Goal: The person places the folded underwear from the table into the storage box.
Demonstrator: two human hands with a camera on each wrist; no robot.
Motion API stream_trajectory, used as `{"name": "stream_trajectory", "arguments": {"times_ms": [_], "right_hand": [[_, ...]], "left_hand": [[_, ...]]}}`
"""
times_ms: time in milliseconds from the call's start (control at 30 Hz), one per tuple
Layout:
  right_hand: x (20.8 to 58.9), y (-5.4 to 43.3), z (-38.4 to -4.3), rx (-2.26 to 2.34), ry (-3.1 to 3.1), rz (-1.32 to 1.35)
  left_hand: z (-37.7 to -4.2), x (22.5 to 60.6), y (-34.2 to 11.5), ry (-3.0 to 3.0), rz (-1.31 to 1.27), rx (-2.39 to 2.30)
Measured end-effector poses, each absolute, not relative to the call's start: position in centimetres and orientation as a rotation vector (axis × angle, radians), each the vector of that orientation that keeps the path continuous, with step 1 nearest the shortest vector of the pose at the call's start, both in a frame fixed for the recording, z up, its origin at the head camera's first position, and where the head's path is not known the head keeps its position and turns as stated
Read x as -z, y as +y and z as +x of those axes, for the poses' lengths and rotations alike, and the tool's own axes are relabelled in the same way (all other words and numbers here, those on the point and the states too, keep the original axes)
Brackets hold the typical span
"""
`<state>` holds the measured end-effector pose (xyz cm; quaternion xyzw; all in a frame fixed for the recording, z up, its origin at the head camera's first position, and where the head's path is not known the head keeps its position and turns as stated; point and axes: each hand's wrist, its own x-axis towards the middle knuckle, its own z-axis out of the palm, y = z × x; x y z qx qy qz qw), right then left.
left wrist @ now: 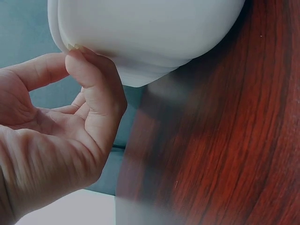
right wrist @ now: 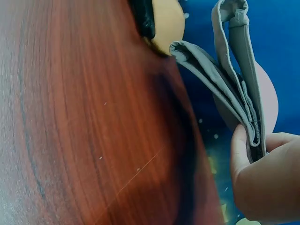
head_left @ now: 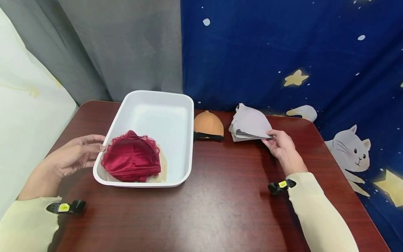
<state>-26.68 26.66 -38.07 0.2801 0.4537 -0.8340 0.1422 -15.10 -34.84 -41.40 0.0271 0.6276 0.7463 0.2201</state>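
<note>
My left hand (head_left: 77, 154) is at the left side of a white plastic tray (head_left: 189, 140), pinching its rim between thumb and fingers. Inside the tray, at the near left, lies a folded red satin bra (head_left: 132, 157) with lace trim, over a beige piece of cloth (head_left: 162, 166) that is mostly hidden. Off to the right, my right hand (head_left: 281, 143) pinches the corner of a folded light grey bra (head_left: 252, 122). The right wrist view shows its layered bands (right wrist: 220, 89) between thumb and fingers, held near the table's far edge.
A folded orange-tan bra (head_left: 208, 124) with a black band lies right of the tray, at the back of the brown wooden table (head_left: 214, 206). Behind the table hang a grey curtain (head_left: 132, 45) and a blue curtain (head_left: 245, 52) with stars and a cat.
</note>
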Motion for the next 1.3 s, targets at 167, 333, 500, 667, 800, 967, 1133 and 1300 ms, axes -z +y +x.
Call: {"name": "stream_trajectory", "arguments": {"times_ms": [167, 333, 500, 667, 800, 967, 1133, 1300], "right_hand": [[37.2, 26.4, -26.1, 2.461, 1.199, 0.721], [36.4, 25.0, -26.1, 2.475, 1.138, 0.674], [35.7, 23.2, -26.1, 2.470, 1.102, 0.632], [35.3, 21.6, -26.1, 2.473, 1.059, 0.572], [35.3, 19.8, -26.2, 2.470, 1.043, 0.536], [35.5, 17.2, -26.5, 2.441, 1.072, 0.500], [35.8, 14.9, -26.6, 2.421, 1.112, 0.480], [36.2, 13.2, -26.8, 2.415, 1.117, 0.484]], "left_hand": [[-15.0, 41.4, -35.0, 1.723, 0.090, -2.070], [-14.8, 41.4, -35.3, 1.719, 0.082, -2.075], [-14.7, 41.3, -35.3, 1.723, 0.074, -2.073], [-14.9, 41.1, -34.9, 1.733, 0.048, -2.066], [-14.9, 41.0, -34.6, 1.741, 0.044, -2.066], [-15.0, 41.0, -34.6, 1.747, 0.041, -2.061], [-15.0, 40.9, -34.7, 1.753, 0.028, -2.055], [-15.0, 41.0, -34.6, 1.746, 0.013, -2.068]]}}
